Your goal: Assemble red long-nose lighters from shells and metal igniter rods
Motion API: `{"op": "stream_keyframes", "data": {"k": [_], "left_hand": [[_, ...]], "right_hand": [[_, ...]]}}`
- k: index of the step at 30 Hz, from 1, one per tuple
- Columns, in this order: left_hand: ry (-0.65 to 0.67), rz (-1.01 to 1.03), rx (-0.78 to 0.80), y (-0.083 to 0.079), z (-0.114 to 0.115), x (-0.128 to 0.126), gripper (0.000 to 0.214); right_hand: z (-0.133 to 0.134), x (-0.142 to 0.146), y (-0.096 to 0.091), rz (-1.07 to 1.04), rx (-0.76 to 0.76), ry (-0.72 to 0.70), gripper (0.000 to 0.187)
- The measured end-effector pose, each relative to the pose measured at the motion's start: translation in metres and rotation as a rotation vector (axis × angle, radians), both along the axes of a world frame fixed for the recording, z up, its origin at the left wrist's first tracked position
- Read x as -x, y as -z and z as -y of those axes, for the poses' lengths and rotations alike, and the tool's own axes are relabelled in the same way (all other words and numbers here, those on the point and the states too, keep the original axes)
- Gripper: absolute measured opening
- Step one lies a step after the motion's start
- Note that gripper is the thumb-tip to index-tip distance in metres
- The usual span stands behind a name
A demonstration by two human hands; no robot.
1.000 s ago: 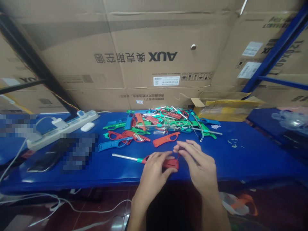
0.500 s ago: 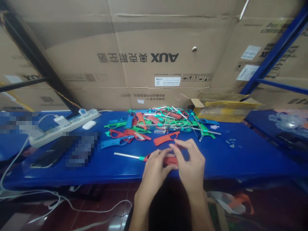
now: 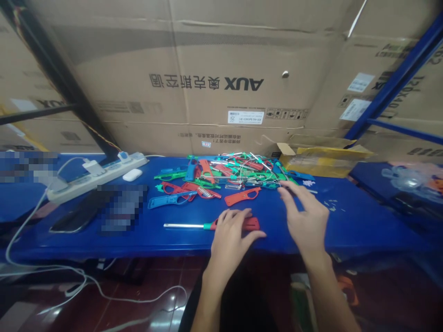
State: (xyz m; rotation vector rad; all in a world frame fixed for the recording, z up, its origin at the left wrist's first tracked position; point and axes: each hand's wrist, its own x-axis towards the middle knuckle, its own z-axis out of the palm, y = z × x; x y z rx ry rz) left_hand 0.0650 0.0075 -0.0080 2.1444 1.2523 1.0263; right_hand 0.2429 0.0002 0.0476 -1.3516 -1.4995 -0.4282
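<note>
A red long-nosed gas lighter (image 3: 254, 224) lies on the blue table, its metal tube (image 3: 183, 226) pointing left from a green collar. My left hand (image 3: 231, 233) holds it down, fingers curled over the red body and thumb stretched along the near side. The hand hides the middle of the lighter. My right hand (image 3: 308, 219) is raised off to the right, near the front of the pile of lighter parts (image 3: 238, 168). Its thumb and forefinger are slightly apart, with nothing visible between them. A loose orange-red handle shell (image 3: 242, 197) lies beyond my left hand.
Blue and red handle shells lie in front of the pile, one blue shell (image 3: 169, 199) nearest. A yellow-taped carton (image 3: 318, 161) stands back right, with tiny pieces (image 3: 331, 205) before it. Left are a power strip (image 3: 104, 177), a white case (image 3: 132, 174) and a dark phone (image 3: 78, 214).
My right hand has left the lighter and moved right and away from me, towards the pile's right side. My left hand stays on the lighter, its thumb now straighter.
</note>
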Motion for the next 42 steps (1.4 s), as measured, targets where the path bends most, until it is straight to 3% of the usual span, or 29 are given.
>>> {"op": "stream_keyframes", "data": {"k": [3, 6, 10, 13, 17, 19, 21, 27, 31, 35, 42], "left_hand": [[0.014, 0.128, 0.021, -0.002, 0.001, 0.002, 0.04], [-0.061, 0.302, 0.029, -0.003, 0.001, 0.003, 0.026], [-0.107, 0.539, 0.014, -0.003, 0.003, 0.006, 0.022], [-0.054, 0.672, -0.037, 0.002, 0.006, 0.009, 0.028], [0.088, 0.795, -0.118, 0.011, 0.011, 0.012, 0.043], [0.093, 0.816, -0.1, 0.012, 0.013, 0.012, 0.049], [0.047, 0.812, -0.054, 0.01, 0.014, 0.011, 0.053], [0.004, 0.841, -0.043, 0.011, 0.015, 0.011, 0.064], [0.021, 0.911, -0.031, 0.012, 0.014, 0.012, 0.066], [0.019, 0.654, 0.128, 0.003, 0.011, 0.011, 0.056], [0.014, 0.133, 0.156, -0.006, 0.005, 0.002, 0.048]], "right_hand": [[-0.009, -0.02, 0.013, 0.269, 0.33, -0.118, 0.028], [-0.02, -0.028, 0.035, 0.352, 0.497, -0.155, 0.03], [-0.031, -0.022, 0.052, 0.358, 0.519, -0.151, 0.029], [-0.031, -0.007, 0.048, 0.369, 0.463, -0.153, 0.029], [-0.018, 0.019, 0.032, 0.318, 0.492, -0.437, 0.025], [-0.012, 0.03, 0.029, 0.315, 0.577, -0.582, 0.028], [-0.01, 0.038, 0.028, 0.322, 0.635, -0.619, 0.032], [-0.018, 0.039, 0.031, 0.299, 0.6, -0.578, 0.02], [-0.018, 0.027, 0.036, 0.069, 0.469, -0.46, 0.022], [-0.01, 0.017, 0.041, -0.148, 0.425, -0.26, 0.028], [-0.009, 0.02, 0.04, -0.15, 0.531, 0.17, 0.037]]}}
